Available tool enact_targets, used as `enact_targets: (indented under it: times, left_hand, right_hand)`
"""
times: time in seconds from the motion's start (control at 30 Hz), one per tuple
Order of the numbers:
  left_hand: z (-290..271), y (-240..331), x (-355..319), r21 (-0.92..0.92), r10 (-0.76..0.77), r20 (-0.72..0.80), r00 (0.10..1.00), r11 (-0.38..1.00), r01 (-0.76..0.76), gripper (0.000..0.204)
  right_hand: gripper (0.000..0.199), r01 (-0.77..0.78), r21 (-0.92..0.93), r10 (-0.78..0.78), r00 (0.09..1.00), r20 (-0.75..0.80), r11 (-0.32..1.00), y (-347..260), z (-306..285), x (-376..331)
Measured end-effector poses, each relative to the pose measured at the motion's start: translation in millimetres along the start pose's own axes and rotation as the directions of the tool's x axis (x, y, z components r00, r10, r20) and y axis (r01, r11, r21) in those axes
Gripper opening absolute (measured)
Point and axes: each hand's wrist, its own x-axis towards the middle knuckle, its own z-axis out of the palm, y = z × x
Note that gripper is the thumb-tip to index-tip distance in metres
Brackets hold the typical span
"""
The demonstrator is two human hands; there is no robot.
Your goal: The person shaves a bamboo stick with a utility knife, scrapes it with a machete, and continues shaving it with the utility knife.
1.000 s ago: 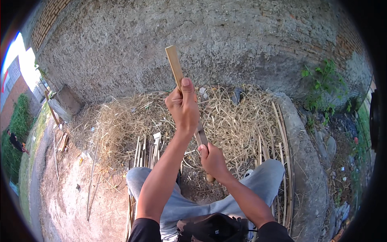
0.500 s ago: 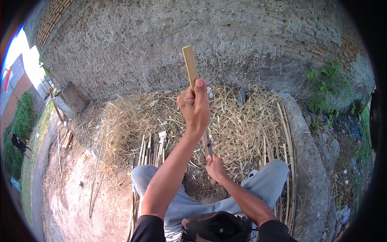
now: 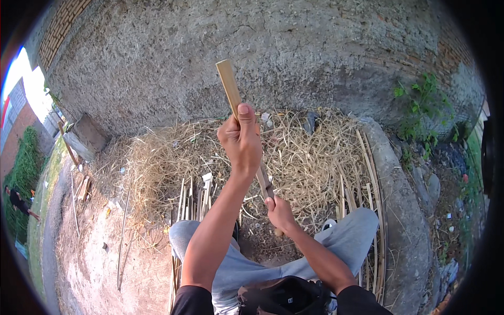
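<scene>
My left hand (image 3: 241,139) is closed round a flat, pale bamboo strip (image 3: 229,84), thumb pressed along its face. The strip stands tilted up and to the left, its cut upper end in front of the wall. Its lower part runs down behind my left wrist toward my right hand (image 3: 282,214), which is closed round the handle of a knife. The round wooden end of the knife handle (image 3: 278,231) shows below my fist. A dark bit of blade shows just above my right fingers, against the strip's lower part; most of the blade cannot be made out.
A heap of dry bamboo shavings (image 3: 315,157) lies before a rough grey wall (image 3: 294,63). Split bamboo strips lie by my left knee (image 3: 190,202) and right knee (image 3: 374,178). A concrete kerb (image 3: 404,210) borders the right. Far left, a person (image 3: 18,201) is visible.
My left hand and the strip's upper end have swung a little to the left, so the strip leans more. My right hand has barely moved, and the view has shifted slightly.
</scene>
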Motion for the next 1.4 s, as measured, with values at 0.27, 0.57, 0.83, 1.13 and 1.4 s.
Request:
enact_targets:
  times: [0.27, 0.57, 0.83, 1.13, 1.4]
  left_hand:
    - [11, 1, -2, -0.010, 0.046, 0.044, 0.998, 0.999, -0.045, 0.048]
    - [-6, 1, 9, -0.032, 0.014, 0.032, 0.999, 0.999, -0.013, 0.052]
    - [-21, -7, 19, -0.101, -0.030, 0.029, 0.999, 0.994, 0.033, 0.049]
    - [-14, -4, 15, 0.021, -0.012, 0.029, 1.000, 1.000, 0.011, 0.053]
    - [-4, 2, 11, -0.106, -0.051, 0.036, 0.998, 0.993, 0.054, 0.050]
  right_hand:
    - [0.027, -0.044, -0.206, 0.032, 0.998, -0.058, 0.978, 84, 42, 0]
    - [0.026, -0.022, -0.285, 0.027, 1.000, 0.011, 0.958, 115, 45, -24]
    - [0.031, 0.050, -0.196, -0.059, 0.997, -0.040, 0.979, 62, 34, -5]
    - [0.030, -0.171, -0.388, 0.266, 0.942, 0.206, 0.906, 151, 57, -11]
    - [0.030, -0.063, -0.386, 0.112, 0.988, 0.106, 0.920, 190, 49, -36]
